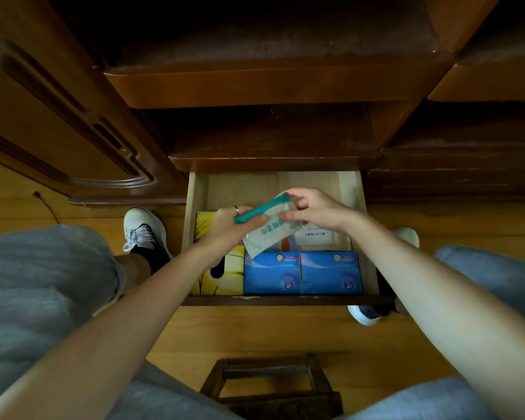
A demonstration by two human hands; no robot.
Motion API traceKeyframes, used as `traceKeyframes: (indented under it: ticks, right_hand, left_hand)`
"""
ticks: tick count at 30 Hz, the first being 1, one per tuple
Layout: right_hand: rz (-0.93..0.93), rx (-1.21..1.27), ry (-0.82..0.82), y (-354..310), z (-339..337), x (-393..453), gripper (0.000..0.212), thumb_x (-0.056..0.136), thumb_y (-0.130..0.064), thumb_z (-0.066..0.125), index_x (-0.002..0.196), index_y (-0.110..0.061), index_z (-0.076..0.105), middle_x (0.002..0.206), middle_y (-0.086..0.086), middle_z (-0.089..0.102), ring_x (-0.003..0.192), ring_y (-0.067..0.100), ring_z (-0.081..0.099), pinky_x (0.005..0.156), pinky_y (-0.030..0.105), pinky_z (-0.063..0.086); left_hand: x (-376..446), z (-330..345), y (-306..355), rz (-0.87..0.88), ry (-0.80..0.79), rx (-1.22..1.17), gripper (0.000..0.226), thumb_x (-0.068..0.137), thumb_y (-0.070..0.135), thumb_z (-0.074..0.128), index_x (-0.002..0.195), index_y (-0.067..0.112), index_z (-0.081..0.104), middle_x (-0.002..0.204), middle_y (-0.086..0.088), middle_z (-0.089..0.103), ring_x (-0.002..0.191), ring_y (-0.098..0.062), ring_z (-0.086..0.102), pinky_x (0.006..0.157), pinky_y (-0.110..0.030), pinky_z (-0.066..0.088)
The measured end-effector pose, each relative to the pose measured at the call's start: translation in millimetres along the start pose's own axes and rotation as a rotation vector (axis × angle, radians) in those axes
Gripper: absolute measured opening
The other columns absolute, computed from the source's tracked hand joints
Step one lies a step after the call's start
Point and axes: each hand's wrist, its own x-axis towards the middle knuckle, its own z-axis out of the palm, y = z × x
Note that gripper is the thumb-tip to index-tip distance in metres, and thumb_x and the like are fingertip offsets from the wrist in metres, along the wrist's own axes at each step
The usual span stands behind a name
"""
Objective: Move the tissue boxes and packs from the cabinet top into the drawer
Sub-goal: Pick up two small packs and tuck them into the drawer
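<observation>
Both hands hold one soft tissue pack [265, 227] over the open drawer [198, 189], mid-frame. Left hand [229, 225] grips the teal edge, fingers curled round it w/ thumb on top; right hand [311, 212] pinches the upper-right end btwn thumb and fingertips. Pack is tilted, lower corner dipping toward the blue boxes [302, 272].

Handling, as a guess: light, squashy, film wrap prob. a bit slick, so it'll sag if held by one corner. Best hold is across the short sides or flat under the body, not the thin seam. Not fragile; can be pressed into a gap.

Already in the drawer: yellow box [222, 277] along the left side, two blue boxes side by side at the front edge, a pale pack [319, 236] behind them, partly hidden by the hands. Bare wood shows toward the back of the drawer, upper part, the likeliest free spot.
</observation>
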Motion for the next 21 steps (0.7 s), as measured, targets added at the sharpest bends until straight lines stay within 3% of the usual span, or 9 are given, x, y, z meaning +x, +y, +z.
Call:
traceKeyframes:
  ticks: [2, 6, 9, 12, 14, 16, 18, 21]
  right_hand:
    - [0.031, -0.005, 0.1, 8.9, -8.1, -6.3, 0.043, 0.091, -0.023, 0.076, 0.126, -0.037, 0.056, 0.114, -0.001, 0.073, 0.093, 0.01, 0.074, 0.069, 0.024, 0.061]
    - [0.247, -0.257, 0.4, 35.6, -27.8, -13.8, 0.07, 0.091, -0.02, 0.075, 0.148, -0.028, 0.036, 0.118, 0.0, 0.054, 0.101, 0.019, 0.064, 0.075, 0.034, 0.06]
    - [0.334, -0.526, 0.331, 52.7, -25.1, -10.0, 0.052, 0.095, -0.015, 0.068, 0.14, -0.021, 0.043, 0.122, 0.005, 0.055, 0.102, 0.022, 0.061, 0.072, 0.031, 0.055]
    - [0.4, -0.948, 0.283, 60.7, -6.3, -2.6, 0.051, 0.095, -0.021, 0.067, 0.141, -0.015, 0.045, 0.142, 0.018, 0.045, 0.128, 0.035, 0.049, 0.095, 0.043, 0.052]
    - [0.448, -1.251, 0.233, 64.3, 6.0, 1.6, 0.061, 0.093, -0.031, 0.068, 0.145, -0.012, 0.043, 0.148, 0.019, 0.038, 0.136, 0.039, 0.038, 0.105, 0.045, 0.044]
    - [0.468, -1.461, 0.164, 65.7, 11.1, 5.6, 0.064, 0.091, -0.039, 0.069, 0.145, -0.012, 0.047, 0.147, 0.016, 0.041, 0.136, 0.035, 0.037, 0.112, 0.046, 0.035]
    - [0.482, -1.53, 0.118, 65.1, 10.8, 9.8, 0.06, 0.094, -0.041, 0.063, 0.144, -0.012, 0.049, 0.145, 0.014, 0.046, 0.135, 0.034, 0.037, 0.115, 0.05, 0.029]
    - [0.496, -1.49, 0.109, 59.5, 8.2, 8.6, 0.062, 0.101, -0.033, 0.049, 0.154, -0.004, 0.033, 0.154, 0.016, 0.041, 0.145, 0.035, 0.028, 0.121, 0.053, 0.018]
  left_hand:
    - [1.0, 9.9, -2.6, -0.055, 0.014, -0.035, 0.039, 0.094, 0.037, 0.067, 0.129, 0.024, 0.057, 0.109, 0.0, 0.072, 0.091, -0.011, 0.073, 0.067, -0.025, 0.06]
    - [6.7, 6.1, -16.9, -0.068, 0.116, 0.051, 0.032, 0.098, 0.034, 0.062, 0.127, 0.023, 0.055, 0.113, 0.001, 0.066, 0.098, -0.011, 0.066, 0.072, -0.024, 0.055]
    - [11.1, -7.6, -32.2, -0.077, 0.176, 0.15, 0.027, 0.096, 0.025, 0.061, 0.124, 0.025, 0.059, 0.112, 0.004, 0.065, 0.103, -0.014, 0.063, 0.09, -0.036, 0.054]
    - [11.0, -22.4, -40.7, -0.01, 0.247, 0.383, 0.024, 0.097, 0.024, 0.059, 0.12, 0.03, 0.062, 0.117, 0.008, 0.065, 0.109, -0.013, 0.062, 0.085, -0.024, 0.048]
    - [9.4, -31.6, -49.0, 0.083, 0.189, 0.682, 0.032, 0.097, 0.024, 0.059, 0.129, 0.024, 0.063, 0.129, 0.004, 0.063, 0.119, -0.017, 0.059, 0.09, -0.025, 0.047]
    - [5.7, -35.2, -57.9, 0.119, 0.032, 0.933, 0.041, 0.099, 0.024, 0.057, 0.14, 0.022, 0.057, 0.148, 0.003, 0.049, 0.128, -0.019, 0.054, 0.095, -0.032, 0.048]
    - [3.8, -34.4, -61.5, 0.089, -0.078, 1.074, 0.047, 0.101, 0.026, 0.053, 0.148, 0.022, 0.048, 0.158, 0.003, 0.032, 0.131, -0.022, 0.051, 0.094, -0.037, 0.051]
    - [4.5, -32.9, -51.8, 0.056, -0.136, 1.179, 0.05, 0.101, 0.03, 0.048, 0.15, 0.02, 0.044, 0.16, 0.001, 0.028, 0.134, -0.026, 0.048, 0.098, -0.039, 0.049]
